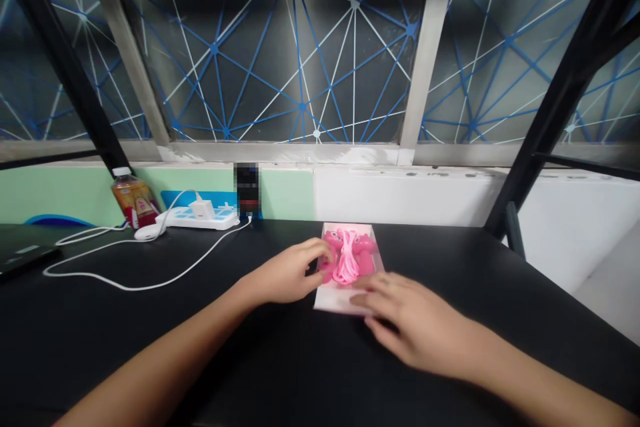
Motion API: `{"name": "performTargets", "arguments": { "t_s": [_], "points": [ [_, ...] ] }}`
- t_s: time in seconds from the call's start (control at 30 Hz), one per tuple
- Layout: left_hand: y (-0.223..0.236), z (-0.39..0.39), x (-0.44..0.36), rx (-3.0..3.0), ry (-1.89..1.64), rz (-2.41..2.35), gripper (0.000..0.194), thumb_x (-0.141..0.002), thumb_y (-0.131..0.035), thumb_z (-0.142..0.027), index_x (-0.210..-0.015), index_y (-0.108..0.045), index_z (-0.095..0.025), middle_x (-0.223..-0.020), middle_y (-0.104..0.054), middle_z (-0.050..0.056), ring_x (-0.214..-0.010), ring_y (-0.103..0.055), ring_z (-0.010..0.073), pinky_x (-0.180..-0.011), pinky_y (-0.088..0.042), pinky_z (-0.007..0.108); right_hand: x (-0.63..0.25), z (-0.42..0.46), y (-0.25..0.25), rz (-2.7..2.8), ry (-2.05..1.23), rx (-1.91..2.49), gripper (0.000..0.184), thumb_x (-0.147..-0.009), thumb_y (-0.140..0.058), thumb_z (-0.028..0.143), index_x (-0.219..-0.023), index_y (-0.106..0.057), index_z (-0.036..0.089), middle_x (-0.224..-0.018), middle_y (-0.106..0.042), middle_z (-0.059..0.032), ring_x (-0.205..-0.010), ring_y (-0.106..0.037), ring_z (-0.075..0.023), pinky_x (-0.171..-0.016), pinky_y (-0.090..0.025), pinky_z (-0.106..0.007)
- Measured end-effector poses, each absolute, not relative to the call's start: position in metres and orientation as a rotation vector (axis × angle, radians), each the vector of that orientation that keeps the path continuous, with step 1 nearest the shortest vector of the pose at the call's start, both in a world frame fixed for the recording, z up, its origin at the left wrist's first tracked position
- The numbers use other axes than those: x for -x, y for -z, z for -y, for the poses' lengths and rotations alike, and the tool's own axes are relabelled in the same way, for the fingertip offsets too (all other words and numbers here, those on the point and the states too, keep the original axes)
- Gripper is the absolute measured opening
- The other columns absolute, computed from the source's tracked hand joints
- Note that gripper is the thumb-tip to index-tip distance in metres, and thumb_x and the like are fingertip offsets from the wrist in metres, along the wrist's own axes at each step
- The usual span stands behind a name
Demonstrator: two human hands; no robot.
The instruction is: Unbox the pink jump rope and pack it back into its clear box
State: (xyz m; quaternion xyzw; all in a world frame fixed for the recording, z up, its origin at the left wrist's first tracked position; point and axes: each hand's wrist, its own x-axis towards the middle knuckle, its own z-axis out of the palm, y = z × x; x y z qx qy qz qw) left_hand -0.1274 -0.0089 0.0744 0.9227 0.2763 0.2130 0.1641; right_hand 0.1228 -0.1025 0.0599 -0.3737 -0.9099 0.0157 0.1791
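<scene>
A shallow white box (pixel 336 301) lies on the black table, holding a bundled pink skipping rope (pixel 349 265) with pink handles (pixel 367 263) around the bundle. My left hand (pixel 295 271) is at the box's left side, thumb and fingers apart and bent toward the pink pieces; whether the fingertips touch them I cannot tell. Over the near right corner of the box reaches my right hand (pixel 407 317), slightly blurred, its fingers stretched out and spread. It hides part of that corner, and nothing shows in its grasp.
At the back left stand a drink bottle (pixel 134 199) and a white power strip (pixel 220 217) with a plugged-in charger (pixel 202 209). A white cable (pixel 135 289) loops across the table's left part. Black metal frame legs (pixel 530 147) rise at both sides before a patterned window.
</scene>
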Motion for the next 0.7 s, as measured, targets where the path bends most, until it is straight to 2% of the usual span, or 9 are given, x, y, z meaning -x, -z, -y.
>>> {"name": "performTargets", "arguments": {
  "t_s": [0.07,0.13,0.2,0.27,0.33,0.43,0.53,0.63,0.7],
  "points": [
    [-0.077,0.008,0.128,-2.604,-0.584,-0.782,0.016,-0.097,-0.046,-0.026,-0.101,-0.061,-0.022,-0.122,-0.060,0.005,-0.114,-0.056,0.0184,-0.099,-0.043,0.032,-0.127,0.093,-0.057,2.468,0.042,1.131,0.035,-0.095,-0.050,0.026,-0.128,-0.058,0.023,-0.131,-0.058,-0.0105,-0.121,-0.053,-0.0263,-0.105,-0.042,-0.050],
    [-0.079,0.010,0.128,-2.582,-0.557,-0.794,0.021,-0.100,-0.042,-0.031,-0.100,-0.061,-0.022,-0.124,-0.059,0.005,-0.116,-0.055,0.0186,-0.101,-0.042,0.033,-0.133,0.083,-0.051,2.400,0.041,1.192,0.043,-0.092,-0.055,0.029,-0.134,-0.052,0.021,-0.136,-0.053,-0.0130,-0.126,-0.049,-0.0285,-0.104,-0.043,-0.051],
    [-0.080,0.013,0.128,-2.577,-0.516,-0.801,0.018,-0.096,-0.052,-0.036,-0.105,-0.061,-0.022,-0.129,-0.057,0.006,-0.118,-0.055,0.0203,-0.101,-0.043,0.033,-0.138,0.075,-0.044,2.359,-0.002,1.230,0.050,-0.091,-0.058,0.032,-0.138,-0.046,0.021,-0.139,-0.048,-0.0136,-0.129,-0.045,-0.0288,-0.106,-0.042,-0.050],
    [-0.079,0.015,0.129,-2.598,-0.470,-0.807,0.033,-0.084,-0.068,-0.039,-0.112,-0.059,-0.024,-0.135,-0.052,0.006,-0.119,-0.054,0.0234,-0.101,-0.044,0.034,-0.141,0.071,-0.040,2.313,-0.007,1.260,0.050,-0.092,-0.057,0.035,-0.138,-0.045,0.021,-0.141,-0.046,-0.0138,-0.131,-0.043,-0.0290,-0.107,-0.042,-0.049],
    [-0.076,0.015,0.129,-2.628,-0.459,-0.822,0.044,-0.079,-0.074,-0.038,-0.117,-0.057,-0.025,-0.138,-0.051,0.006,-0.120,-0.054,0.0251,-0.102,-0.043,0.036,-0.143,0.069,-0.039,2.267,0.035,1.274,0.046,-0.093,-0.054,0.036,-0.136,-0.046,0.021,-0.141,-0.046,-0.0142,-0.131,-0.043,-0.0296,-0.107,-0.041,-0.050],
    [-0.071,0.013,0.130,-2.658,-0.519,-0.849,0.032,-0.090,-0.060,-0.032,-0.120,-0.056,-0.025,-0.133,-0.055,0.005,-0.118,-0.055,0.0226,-0.100,-0.044,0.034,-0.145,0.069,-0.043,2.252,0.074,1.268,0.046,-0.092,-0.055,0.039,-0.135,-0.048,0.022,-0.138,-0.048,-0.0140,-0.127,-0.047,-0.0303,-0.105,-0.042,-0.050],
    [-0.069,0.010,0.131,-2.671,-0.553,-0.873,0.033,-0.091,-0.057,-0.027,-0.123,-0.055,-0.026,-0.129,-0.057,0.005,-0.115,-0.057,0.0218,-0.095,-0.046,0.032,-0.147,0.068,-0.047,2.276,0.027,1.284,0.049,-0.088,-0.061,0.038,-0.133,-0.050,0.023,-0.126,-0.055,-0.0129,-0.112,-0.058,-0.0290,-0.094,-0.050,-0.047],
    [-0.068,0.011,0.131,-2.692,-0.561,-0.942,0.035,-0.085,-0.062,-0.026,-0.120,-0.056,-0.025,-0.129,-0.055,0.006,-0.107,-0.060,0.0216,-0.091,-0.047,0.031,-0.148,0.063,-0.046,2.251,-0.122,1.330,0.037,-0.088,-0.061,0.034,-0.123,-0.059,0.022,-0.099,-0.064,-0.0073,-0.082,-0.065,-0.0220,-0.074,-0.054,-0.038],
    [-0.068,0.012,0.130,-2.696,-0.551,-1.037,0.029,-0.085,-0.062,-0.028,-0.114,-0.059,-0.024,-0.119,-0.058,0.006,-0.093,-0.062,0.0191,-0.083,-0.048,0.030,-0.149,0.060,-0.042,2.196,-0.279,1.341,0.029,-0.089,-0.060,0.032,-0.115,-0.063,0.021,-0.083,-0.066,-0.0030,-0.067,-0.063,-0.0180,-0.064,-0.051,-0.032]
  ]
}}
